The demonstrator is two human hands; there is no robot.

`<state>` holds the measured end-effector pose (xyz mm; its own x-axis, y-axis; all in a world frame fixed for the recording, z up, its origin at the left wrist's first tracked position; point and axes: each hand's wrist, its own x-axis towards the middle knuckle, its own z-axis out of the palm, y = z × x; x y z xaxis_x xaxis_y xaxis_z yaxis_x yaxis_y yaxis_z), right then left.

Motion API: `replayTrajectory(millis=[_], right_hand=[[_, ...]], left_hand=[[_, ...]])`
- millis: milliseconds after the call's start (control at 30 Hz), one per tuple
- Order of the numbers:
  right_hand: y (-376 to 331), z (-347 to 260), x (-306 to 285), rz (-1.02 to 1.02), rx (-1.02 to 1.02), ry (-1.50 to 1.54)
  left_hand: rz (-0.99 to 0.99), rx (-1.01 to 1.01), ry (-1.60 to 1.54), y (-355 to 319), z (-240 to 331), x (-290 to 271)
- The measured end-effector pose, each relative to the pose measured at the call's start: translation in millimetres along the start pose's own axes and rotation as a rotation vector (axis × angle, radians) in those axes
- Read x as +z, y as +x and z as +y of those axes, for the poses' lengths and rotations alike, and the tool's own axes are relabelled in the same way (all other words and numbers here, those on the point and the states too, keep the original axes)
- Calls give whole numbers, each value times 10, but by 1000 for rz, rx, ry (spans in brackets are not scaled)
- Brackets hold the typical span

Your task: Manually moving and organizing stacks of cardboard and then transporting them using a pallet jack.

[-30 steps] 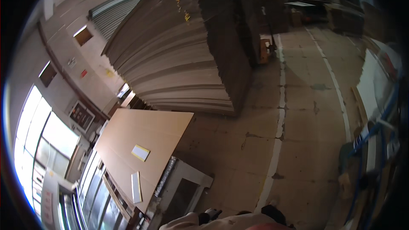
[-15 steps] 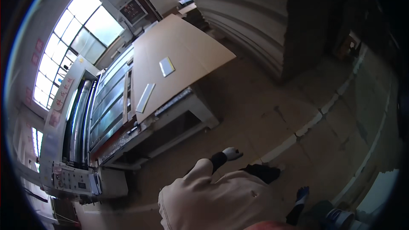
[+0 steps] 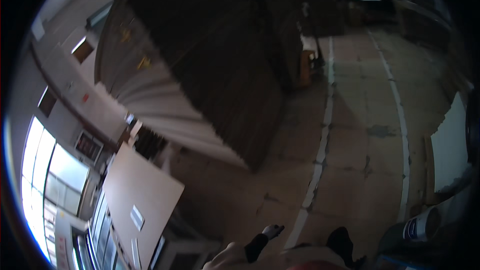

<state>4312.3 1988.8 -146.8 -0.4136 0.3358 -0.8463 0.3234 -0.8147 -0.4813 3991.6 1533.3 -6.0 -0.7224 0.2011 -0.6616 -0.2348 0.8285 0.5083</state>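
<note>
Over the painted-line concrete floor (image 3: 360, 170), left hand (image 3: 272, 230) hangs (fingers' state unclear).

- On my screen a tall stack of flat cardboard sheets (image 3: 200, 70) fills the upper middle, dark on its near face, paler along its left edges.
- I see a concrete floor (image 3: 360, 160) with two painted white lines (image 3: 320, 155) running away from the camera.
- At lower left stands a desk (image 3: 140, 195) with a bare brown board on top and two small pale slips lying on it.
- Bright windows (image 3: 45, 180) curve along the left rim.
- At lower right I make out a roll with a blue label (image 3: 420, 225), and just above it a white panel (image 3: 450, 150).
- More dark stacks (image 3: 360, 5) stand far off at the top.
</note>
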Motion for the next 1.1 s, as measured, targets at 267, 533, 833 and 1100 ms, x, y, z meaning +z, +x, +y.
replayTrajectory(millis=[267, 533, 833, 1100], right_hand=[[1093, -1392, 741, 94, 16, 157], [2462, -2976, 1700, -70, 18, 456], [3536, -6091, 3127, -44, -255, -34], [3827, -7094, 3027, 317, -84, 185]], left_hand=[[-29, 345, 157, 1560, 1559, -455], [-93, -145, 43, 2289, 2708, -783], [-159, -219, -286, 4356, 4519, -701], [-460, -270, -404, 6515, 6549, -992]])
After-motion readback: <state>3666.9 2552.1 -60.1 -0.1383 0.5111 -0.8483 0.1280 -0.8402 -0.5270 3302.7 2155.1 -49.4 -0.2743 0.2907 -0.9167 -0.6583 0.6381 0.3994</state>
